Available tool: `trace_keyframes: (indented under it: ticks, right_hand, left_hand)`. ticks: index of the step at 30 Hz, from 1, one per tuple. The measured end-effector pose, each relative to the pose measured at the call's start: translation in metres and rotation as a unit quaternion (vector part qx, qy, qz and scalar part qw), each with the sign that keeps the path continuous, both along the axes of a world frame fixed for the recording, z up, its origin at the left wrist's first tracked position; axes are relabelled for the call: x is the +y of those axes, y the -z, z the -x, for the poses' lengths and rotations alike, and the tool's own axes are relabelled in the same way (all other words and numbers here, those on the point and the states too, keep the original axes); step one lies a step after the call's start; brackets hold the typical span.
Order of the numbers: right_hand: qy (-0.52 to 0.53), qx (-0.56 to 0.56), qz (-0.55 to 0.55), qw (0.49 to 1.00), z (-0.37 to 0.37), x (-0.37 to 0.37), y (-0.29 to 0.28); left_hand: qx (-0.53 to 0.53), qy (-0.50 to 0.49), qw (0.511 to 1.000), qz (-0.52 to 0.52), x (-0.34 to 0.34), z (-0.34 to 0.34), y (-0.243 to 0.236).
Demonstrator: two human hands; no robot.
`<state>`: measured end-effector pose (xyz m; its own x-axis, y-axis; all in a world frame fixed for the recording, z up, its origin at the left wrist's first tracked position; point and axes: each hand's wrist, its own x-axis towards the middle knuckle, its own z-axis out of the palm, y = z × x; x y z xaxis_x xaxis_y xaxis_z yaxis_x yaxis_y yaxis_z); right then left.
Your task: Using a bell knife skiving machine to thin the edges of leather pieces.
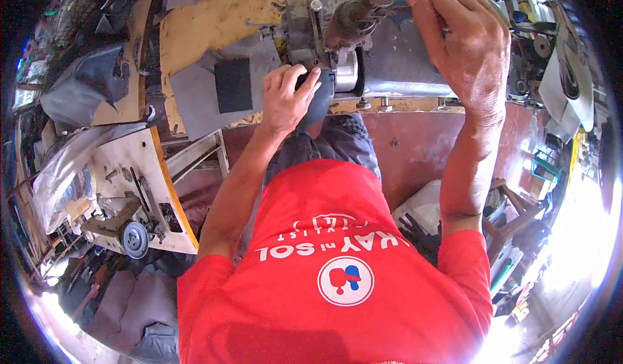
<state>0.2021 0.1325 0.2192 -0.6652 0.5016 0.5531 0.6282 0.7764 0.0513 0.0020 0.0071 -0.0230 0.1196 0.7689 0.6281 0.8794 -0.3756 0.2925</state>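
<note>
A grey metal bench machine (305, 23) with a shiny round drum (346, 71) stands in front of me at the far side. My left hand (287, 98) is at the drum's left side, thumb and fingertips pressed onto a dark grey piece of sheet material (317, 108) that hangs down over the edge. To the right, my right hand (464, 43) is raised above the machine's grey bed (402, 69), its fingers curled beside a metal bar. What those fingers hold, if anything, is hidden.
Grey sheet offcuts (191, 95) and a small black rectangle (233, 85) lie on the worn yellow tabletop (207, 30) at left. A white machine table with a grey pulley (135, 239) stands at lower left. Cluttered shelves and a green container (545, 167) are at right.
</note>
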Motion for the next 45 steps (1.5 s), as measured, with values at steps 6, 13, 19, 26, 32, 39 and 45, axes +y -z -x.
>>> trace_keyframes:
  ticks: [6,13,19,26,32,39,45]
  right_hand:
    - [0.061,0.017,0.018,0.998,0.005,-0.008,0.000]
    - [0.065,0.409,0.248,0.876,-0.002,-0.003,0.136]
    - [0.134,0.398,0.287,0.861,-0.002,-0.075,0.176]
    - [0.034,0.315,0.513,0.798,0.006,-0.143,0.238]
    - [0.038,0.474,0.618,0.626,-0.005,-0.127,0.249]
    - [0.195,0.478,0.550,0.657,-0.038,-0.135,0.229]
    - [0.074,0.265,0.475,0.836,-0.047,-0.137,0.179]
  left_hand:
    - [-0.003,0.004,1.000,0.008,0.003,-0.005,0.005]
    - [-0.010,0.012,1.000,0.011,0.010,-0.009,0.004]
    - [0.042,-0.004,0.999,0.004,0.002,-0.004,-0.002]
    - [0.047,0.023,0.998,0.035,0.000,-0.001,0.001]
    - [0.054,0.018,0.997,0.044,0.000,-0.007,0.004]
    - [0.017,0.019,0.998,0.065,-0.004,-0.009,0.000]
    - [-0.055,0.117,0.991,0.033,-0.033,-0.023,-0.068]
